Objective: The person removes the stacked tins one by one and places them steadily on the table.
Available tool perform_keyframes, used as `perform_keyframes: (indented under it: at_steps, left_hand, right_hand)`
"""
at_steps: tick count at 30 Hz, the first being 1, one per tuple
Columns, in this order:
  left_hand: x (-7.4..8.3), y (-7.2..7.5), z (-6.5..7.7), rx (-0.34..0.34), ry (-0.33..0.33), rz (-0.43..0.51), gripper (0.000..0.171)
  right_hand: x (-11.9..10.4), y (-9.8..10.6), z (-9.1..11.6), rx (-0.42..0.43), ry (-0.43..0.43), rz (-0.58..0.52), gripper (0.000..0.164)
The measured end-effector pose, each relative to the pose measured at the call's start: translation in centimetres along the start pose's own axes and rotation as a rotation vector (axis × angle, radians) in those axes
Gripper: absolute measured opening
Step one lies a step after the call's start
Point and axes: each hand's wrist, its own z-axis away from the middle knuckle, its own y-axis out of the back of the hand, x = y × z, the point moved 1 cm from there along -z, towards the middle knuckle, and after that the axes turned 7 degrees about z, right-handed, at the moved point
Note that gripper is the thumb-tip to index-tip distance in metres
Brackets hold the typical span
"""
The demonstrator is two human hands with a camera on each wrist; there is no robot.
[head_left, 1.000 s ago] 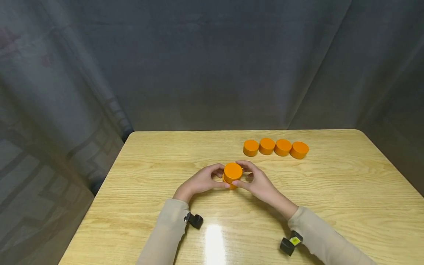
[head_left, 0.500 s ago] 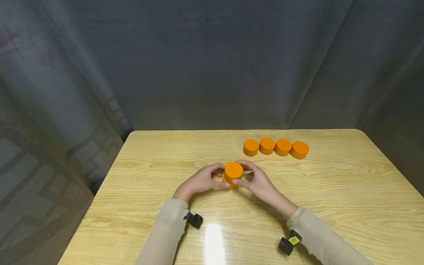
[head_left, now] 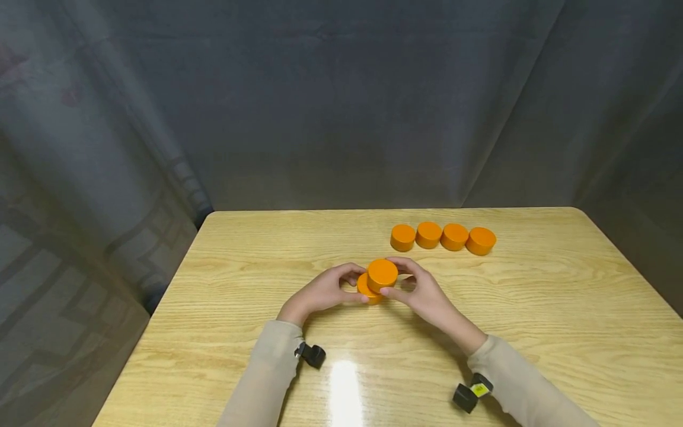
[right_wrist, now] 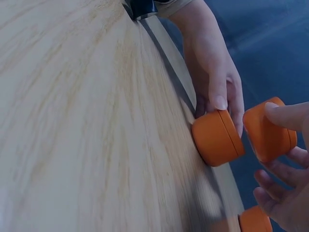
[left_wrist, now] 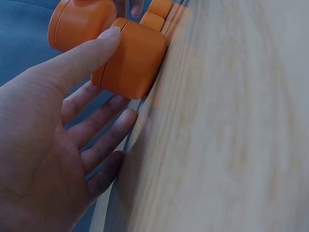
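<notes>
Two small orange round containers, each with a seam near its top like a lid, are between the hands. The lower container stands on the table, and my left hand grips its side with thumb and fingers. My right hand holds the upper container off the table, just above and to the right of the lower one. In the right wrist view a narrow gap shows between the held container and the standing container. The left thumb lies against the standing container's upper edge.
Several matching orange containers stand in a row behind the right hand on the wooden table. A grey curtain hangs behind the table's back edge. Black cameras are strapped at both wrists.
My right hand has lifted its container off the top of the lower one and shifted it slightly right, uncovering more of the lower container's top. The left hand has stayed in place.
</notes>
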Motion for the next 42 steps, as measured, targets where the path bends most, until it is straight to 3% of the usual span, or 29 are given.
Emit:
perform_keyframes:
  at_steps: [42]
  left_hand:
    - [0.1,-0.1,0.3,0.007,0.017,0.034,0.053]
  right_hand:
    - [2.2,4.9,2.0,0.113,-0.059,0.1,0.06]
